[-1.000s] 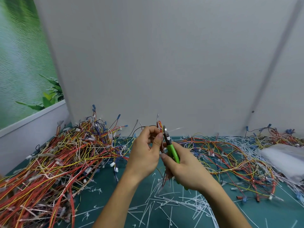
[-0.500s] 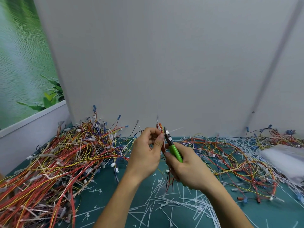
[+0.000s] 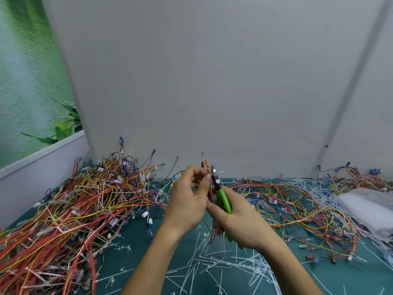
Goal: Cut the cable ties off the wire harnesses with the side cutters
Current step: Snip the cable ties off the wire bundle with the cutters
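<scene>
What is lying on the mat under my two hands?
Loose cut white cable ties lie scattered across the green mat below the left hand and right hand, with red wire ends of the held harness dangling above them. Whatever sits directly beneath the forearms is covered.

A dense heap of red, yellow and white wire harnesses (image 3: 74, 209) covers the left side of the teal-topped bench (image 3: 136, 265) back to the grey wall panel (image 3: 212, 81). A looser tangle of red and yellow harnesses (image 3: 297, 209) and a translucent white plastic bag (image 3: 370, 209) obstruct the right side. Flat white cut cable ties (image 3: 212, 267) litter the near centre. Bare bench surface lies at near left of centre and at the near right corner. Space above the heaps is open.
</scene>
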Demonstrator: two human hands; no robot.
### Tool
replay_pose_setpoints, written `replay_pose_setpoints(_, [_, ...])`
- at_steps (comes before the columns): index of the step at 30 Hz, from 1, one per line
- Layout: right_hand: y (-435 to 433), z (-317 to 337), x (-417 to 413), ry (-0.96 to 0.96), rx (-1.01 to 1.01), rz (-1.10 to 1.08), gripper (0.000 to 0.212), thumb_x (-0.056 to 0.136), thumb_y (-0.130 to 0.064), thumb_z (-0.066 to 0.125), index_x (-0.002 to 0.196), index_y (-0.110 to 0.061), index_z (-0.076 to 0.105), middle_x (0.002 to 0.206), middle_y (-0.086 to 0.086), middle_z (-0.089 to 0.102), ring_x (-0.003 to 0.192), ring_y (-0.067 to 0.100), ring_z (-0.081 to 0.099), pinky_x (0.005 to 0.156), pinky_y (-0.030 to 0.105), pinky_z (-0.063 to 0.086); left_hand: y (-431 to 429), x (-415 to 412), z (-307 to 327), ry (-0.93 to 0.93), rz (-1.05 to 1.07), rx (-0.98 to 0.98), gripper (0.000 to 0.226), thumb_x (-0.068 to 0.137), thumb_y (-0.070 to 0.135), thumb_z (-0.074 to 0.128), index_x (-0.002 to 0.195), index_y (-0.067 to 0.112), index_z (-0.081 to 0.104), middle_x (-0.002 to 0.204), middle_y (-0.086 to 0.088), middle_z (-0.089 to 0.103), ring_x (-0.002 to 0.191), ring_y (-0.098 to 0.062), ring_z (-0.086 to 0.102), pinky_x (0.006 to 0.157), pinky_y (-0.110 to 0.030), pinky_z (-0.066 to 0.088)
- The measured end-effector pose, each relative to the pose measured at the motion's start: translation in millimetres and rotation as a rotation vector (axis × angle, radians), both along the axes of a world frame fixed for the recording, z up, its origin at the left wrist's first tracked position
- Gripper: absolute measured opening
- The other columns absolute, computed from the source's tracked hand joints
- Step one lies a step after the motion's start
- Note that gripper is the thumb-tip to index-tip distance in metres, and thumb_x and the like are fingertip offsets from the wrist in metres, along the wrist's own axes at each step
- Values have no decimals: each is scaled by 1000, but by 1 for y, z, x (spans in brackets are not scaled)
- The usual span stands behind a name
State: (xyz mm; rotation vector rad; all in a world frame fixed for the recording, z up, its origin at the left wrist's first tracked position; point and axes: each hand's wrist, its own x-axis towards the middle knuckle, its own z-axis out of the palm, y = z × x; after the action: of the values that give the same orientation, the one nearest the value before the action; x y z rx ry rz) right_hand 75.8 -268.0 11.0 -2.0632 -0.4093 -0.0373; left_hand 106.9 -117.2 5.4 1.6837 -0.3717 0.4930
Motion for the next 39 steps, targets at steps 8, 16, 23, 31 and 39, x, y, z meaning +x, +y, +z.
replay_pose_setpoints(8, [-2, 2, 1, -61, -23, -38, 17, 105, -21, 53, 93, -10, 53, 76, 15, 55, 61, 21, 46, 60, 51, 49, 0, -2, 1, 4, -7, -10, 1, 99, 25, 63, 99, 25, 62, 90, 11, 70, 86, -10, 69, 77, -19, 55])
replay_pose_setpoints(16, [0, 2, -1, -40, -54, -20, 16, 104, -25, 56, 99, -10, 53, 75, 12, 60, 58, 24, 58, 55, 38, 50, 1, -2, 1, 20, 4, 12, 1, 100, 25, 62, 100, 25, 62, 90, 10, 69, 89, -11, 68, 83, -26, 57])
replay_pose_setpoints(23, [-5, 5, -1, -42, -52, -10, 16, 104, -27, 58, 97, -13, 55, 70, 6, 57, 57, 18, 55, 56, 40, 50, -1, -3, 1, 16, -1, 29, 1, 100, 28, 62, 100, 28, 61, 92, 16, 68, 86, -7, 68, 77, -19, 55])
replay_pose_setpoints(31, [-6, 4, 1, -37, -49, -32, 20, 104, -22, 55, 91, -8, 51, 73, 13, 52, 60, 23, 46, 62, 53, 51, -2, -2, 1, 29, -9, -2, 2, 100, 26, 62, 100, 28, 62, 92, 10, 70, 87, -7, 69, 77, -18, 55])
replay_pose_setpoints(39, [-1, 3, -2, -96, -76, -34, 24, 104, -35, 57, 97, -12, 57, 73, 6, 56, 67, 33, 54, 67, 48, 52, -1, -4, 2, 30, 1, -3, 3, 100, 24, 63, 99, 27, 62, 89, 11, 69, 85, -5, 68, 77, -18, 54])
